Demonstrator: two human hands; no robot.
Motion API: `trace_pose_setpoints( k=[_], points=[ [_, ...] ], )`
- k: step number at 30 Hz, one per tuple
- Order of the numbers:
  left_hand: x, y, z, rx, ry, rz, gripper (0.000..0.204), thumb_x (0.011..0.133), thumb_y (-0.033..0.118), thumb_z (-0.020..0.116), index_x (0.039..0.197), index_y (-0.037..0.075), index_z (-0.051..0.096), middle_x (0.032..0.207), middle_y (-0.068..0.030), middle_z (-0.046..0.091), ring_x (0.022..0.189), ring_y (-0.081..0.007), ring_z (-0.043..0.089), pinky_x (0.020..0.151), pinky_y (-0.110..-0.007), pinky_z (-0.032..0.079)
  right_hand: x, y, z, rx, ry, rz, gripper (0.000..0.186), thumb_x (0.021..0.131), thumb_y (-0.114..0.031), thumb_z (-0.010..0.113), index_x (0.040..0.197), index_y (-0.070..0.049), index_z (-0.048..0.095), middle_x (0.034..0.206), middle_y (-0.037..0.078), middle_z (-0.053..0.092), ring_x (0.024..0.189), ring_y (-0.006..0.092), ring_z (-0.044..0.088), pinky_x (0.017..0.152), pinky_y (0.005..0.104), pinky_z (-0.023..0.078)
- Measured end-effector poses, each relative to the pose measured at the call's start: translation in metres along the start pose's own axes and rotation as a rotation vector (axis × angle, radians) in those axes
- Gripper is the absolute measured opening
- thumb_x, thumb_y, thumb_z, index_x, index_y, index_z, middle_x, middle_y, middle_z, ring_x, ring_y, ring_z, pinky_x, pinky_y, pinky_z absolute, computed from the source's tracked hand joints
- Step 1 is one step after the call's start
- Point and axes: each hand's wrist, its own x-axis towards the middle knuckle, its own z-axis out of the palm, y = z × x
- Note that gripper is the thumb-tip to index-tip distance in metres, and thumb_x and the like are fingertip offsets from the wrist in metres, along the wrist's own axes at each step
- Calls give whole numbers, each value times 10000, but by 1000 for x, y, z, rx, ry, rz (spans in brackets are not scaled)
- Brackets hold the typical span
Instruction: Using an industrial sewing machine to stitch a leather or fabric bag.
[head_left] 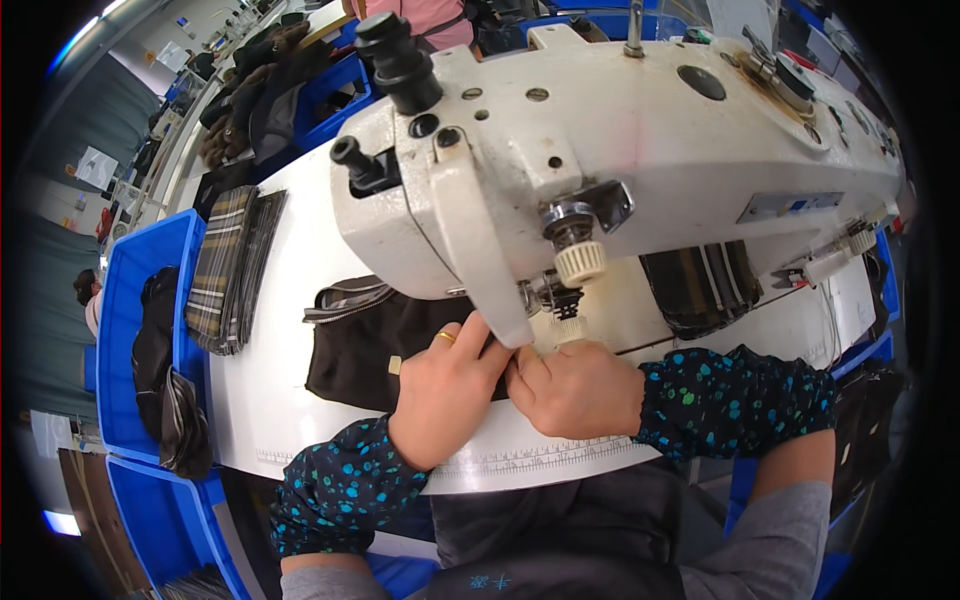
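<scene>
A dark brown fabric piece (pixel 345 350) lies on the white sewing table, with a zipper (pixel 350 303) along its far left edge and a small pale tag (pixel 395 365) on it. My left hand (pixel 455 385) presses on this piece with bent fingers, a ring on one of them. Right beside it, my right hand (pixel 577 388) is closed, thumb and forefinger pinched at the fabric's right edge. Both hands' fingertips meet just below the head of the white sewing machine (pixel 480 200). The machine's arm hides the needle and the stitching spot.
A stack of plaid fabric pieces (pixel 228 270) sits at the table's left; another plaid stack (pixel 703 285) lies behind my right hand. Blue bins (pixel 120 330) with dark cloth stand on the left. A printed ruler (pixel 540 460) runs along the near edge. Another person (pixel 440 25) is at the back.
</scene>
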Motion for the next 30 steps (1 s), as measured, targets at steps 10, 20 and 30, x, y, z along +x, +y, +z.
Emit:
trace_pose_setpoints(
  k=[10, 20, 30],
  points=[
    [9, -6, 7, 52, 53, 18, 368, 765, 120, 637, 1129, 101, 684, 952, -22, 514, 818, -187, 602, 550, -292, 527, 3, 7, -1, 44, -30, 36, 152, 739, -161, 628, 813, -32, 659, 636, 13, 534, 530, 148, 567, 457, 295, 430],
    [8, -6, 4, 119, 100, 75, 387, 817, 142, 608, 1189, 62, 676, 1221, -52, 607, 999, -229, 593, 733, -351, 525, 2, 10, -1, 45, 4, 74, 177, 734, -148, 633, 852, -24, 680, 637, 2, 541, 541, 146, 579, 464, 299, 425],
    [4, -5, 2, -8, -75, -61, 486, 834, 79, 593, 1311, -8, 560, 1320, -156, 573, 1180, -328, 622, 880, -390, 562, 3, 10, 0, 65, -12, 91, 216, 743, -141, 639, 899, 1, 685, 635, 1, 543, 533, 153, 586, 467, 301, 432]
  ],
)
